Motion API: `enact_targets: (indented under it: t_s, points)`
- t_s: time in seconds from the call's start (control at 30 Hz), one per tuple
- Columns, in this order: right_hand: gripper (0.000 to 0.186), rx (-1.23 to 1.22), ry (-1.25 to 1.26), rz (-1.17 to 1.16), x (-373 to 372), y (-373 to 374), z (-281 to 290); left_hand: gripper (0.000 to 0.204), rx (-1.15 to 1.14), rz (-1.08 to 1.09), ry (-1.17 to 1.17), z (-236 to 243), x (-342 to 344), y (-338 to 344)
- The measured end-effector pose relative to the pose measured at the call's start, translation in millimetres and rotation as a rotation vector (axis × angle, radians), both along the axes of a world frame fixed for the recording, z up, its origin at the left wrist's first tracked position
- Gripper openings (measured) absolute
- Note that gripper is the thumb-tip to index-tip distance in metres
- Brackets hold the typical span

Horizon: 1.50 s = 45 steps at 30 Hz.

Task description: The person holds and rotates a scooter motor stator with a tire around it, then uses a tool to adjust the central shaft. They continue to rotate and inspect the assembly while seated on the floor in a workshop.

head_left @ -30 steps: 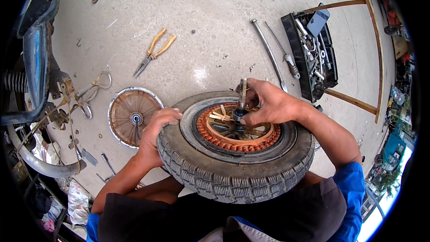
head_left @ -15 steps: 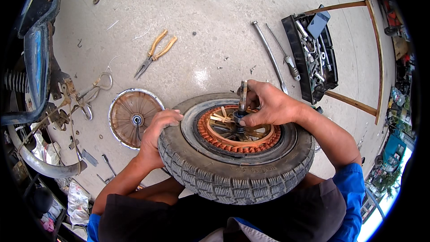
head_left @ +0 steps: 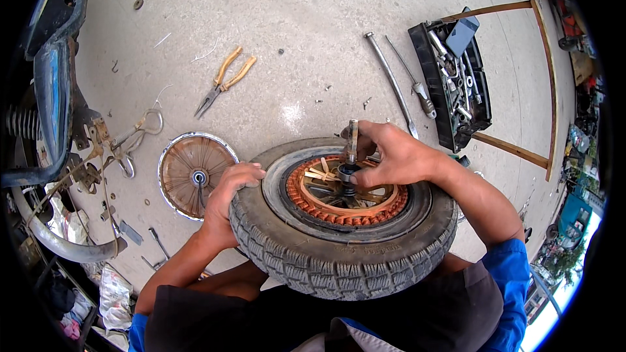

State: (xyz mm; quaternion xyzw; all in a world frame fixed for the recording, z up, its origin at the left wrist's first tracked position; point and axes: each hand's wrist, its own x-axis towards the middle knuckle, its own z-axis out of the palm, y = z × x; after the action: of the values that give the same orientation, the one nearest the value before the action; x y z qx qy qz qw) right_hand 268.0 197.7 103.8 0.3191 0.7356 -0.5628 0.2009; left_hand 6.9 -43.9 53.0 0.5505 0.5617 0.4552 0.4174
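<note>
A scooter-type wheel with a hub motor rests tilted against my lap, its black tire (head_left: 339,267) ridged with deep tread. Inside the rim runs a ring of orange copper windings (head_left: 355,220) with several bundled lead wires (head_left: 321,175). From the centre a metal axle (head_left: 353,143) stands up. My left hand (head_left: 236,182) grips the tire's left side, fingers over the sidewall. At the hub, my right hand (head_left: 394,153) pinches a ring-shaped bearing (head_left: 347,171) around the axle's base; its fingertips behind the axle are partly hidden.
A round brown motor cover (head_left: 186,189) lies left of the wheel. Beyond are yellow-handled pliers (head_left: 225,81), a long metal bar (head_left: 391,81), a screwdriver (head_left: 422,98) and a black tool tray (head_left: 443,117) holding sockets and a phone (head_left: 462,36). A vehicle frame (head_left: 52,104) stands at left.
Almost nothing differs. The view has shifted very slightly; both hands keep their places on the wheel and at the axle.
</note>
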Motion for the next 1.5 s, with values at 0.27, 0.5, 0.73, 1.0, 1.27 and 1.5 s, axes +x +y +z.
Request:
enact_targets:
  t_s: [0.27, 0.5, 0.73, 1.0, 1.27, 1.5]
  points:
    - [0.052, -0.058, -0.072, -0.032, -14, 3, 15, 0.071, -0.002, 0.004, -0.019, -3, -2, -3]
    - [0.062, -0.036, 0.016, -0.026, 2, 0, -3, 0.069, -0.004, 0.002, -0.027, -5, -2, -2]
    - [0.063, -0.042, -0.021, 0.023, -4, 3, 5, 0.070, 0.003, 0.001, -0.021, -5, -2, -2]
    - [0.076, -0.057, -0.019, 0.014, -5, 6, 11, 0.074, 0.006, 0.009, -0.025, -8, -1, -4]
    - [0.072, -0.037, 0.219, -0.571, 33, 22, 5, 0.074, 0.032, -0.013, 0.003, -5, -2, -2]
    - [0.045, 0.068, 0.280, -0.949, 94, 11, -17, 0.072, 0.015, -0.010, 0.016, -3, 0, -4]
